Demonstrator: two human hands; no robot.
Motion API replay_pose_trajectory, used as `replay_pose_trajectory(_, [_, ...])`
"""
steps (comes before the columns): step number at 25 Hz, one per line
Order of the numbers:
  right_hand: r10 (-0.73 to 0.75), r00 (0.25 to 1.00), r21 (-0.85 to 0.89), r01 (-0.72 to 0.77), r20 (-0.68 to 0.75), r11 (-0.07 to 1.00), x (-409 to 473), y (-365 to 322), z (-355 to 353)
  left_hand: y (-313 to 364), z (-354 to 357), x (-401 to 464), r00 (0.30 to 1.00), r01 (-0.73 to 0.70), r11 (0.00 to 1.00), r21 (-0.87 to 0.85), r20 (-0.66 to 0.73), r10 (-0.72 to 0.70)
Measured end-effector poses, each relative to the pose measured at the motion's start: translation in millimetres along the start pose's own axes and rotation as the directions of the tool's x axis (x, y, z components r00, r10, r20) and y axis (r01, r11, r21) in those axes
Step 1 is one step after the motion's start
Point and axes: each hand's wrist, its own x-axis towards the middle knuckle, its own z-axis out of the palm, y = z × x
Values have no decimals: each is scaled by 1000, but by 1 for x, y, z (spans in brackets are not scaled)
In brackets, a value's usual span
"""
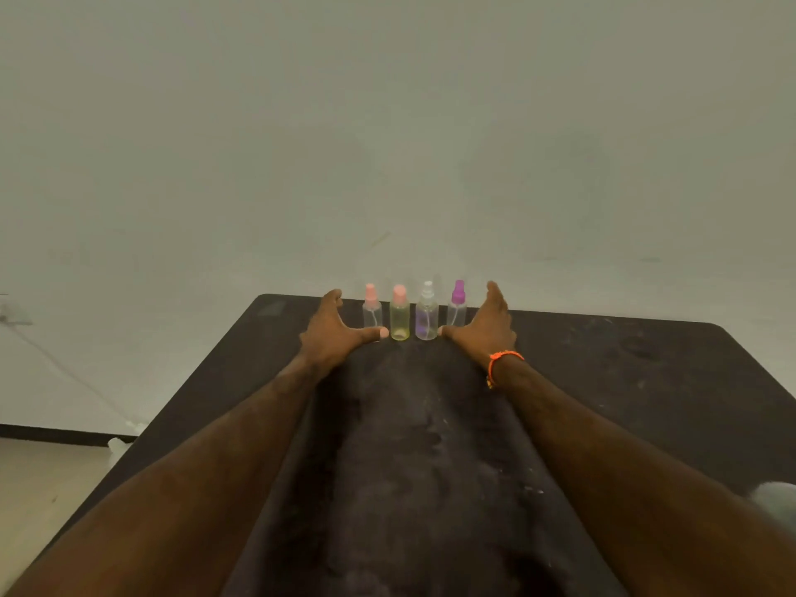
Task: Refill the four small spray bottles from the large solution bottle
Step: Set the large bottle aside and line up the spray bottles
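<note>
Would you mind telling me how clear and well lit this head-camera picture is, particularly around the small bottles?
Head view: dim, flat lighting with a greenish cast; the four spray bottles look soft and small at the table's far edge; wide-angle stretch enlarges the forearms; no harsh glare; the left hand and right hand are fairly distinct.

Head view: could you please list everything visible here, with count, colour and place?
spray bottles: 4, upright in a row at the table's far edge; caps from left pink, pink, white, purple; second looks yellowish, third purplish.
table: 1, dark, scuffed.
wall: pale grey-green, behind the table.
cable: 1, pale, along the wall at left.
bracelet: 1, orange, right wrist.
left hand: open, left of the row.
right hand: open, right of the row.
</note>
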Motion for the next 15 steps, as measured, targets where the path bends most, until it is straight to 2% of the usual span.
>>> replay_pose_trajectory(3, [-70,986,231,34,150,972,33,17,10,-10,2,36,982,-38,995,-89,180,54])
replay_pose_trajectory(6, [-175,948,280,98,266,955,50,20,21,0,10,52,937,-107,980,-167,313,156])
replay_pose_trajectory(11, [-251,899,358,115,359,926,51,15,38,4,35,47,928,-200,947,-252,263,266])
replay_pose_trajectory(15, [-253,881,379,93,400,921,22,12,31,3,26,18,936,-172,956,-237,264,234])
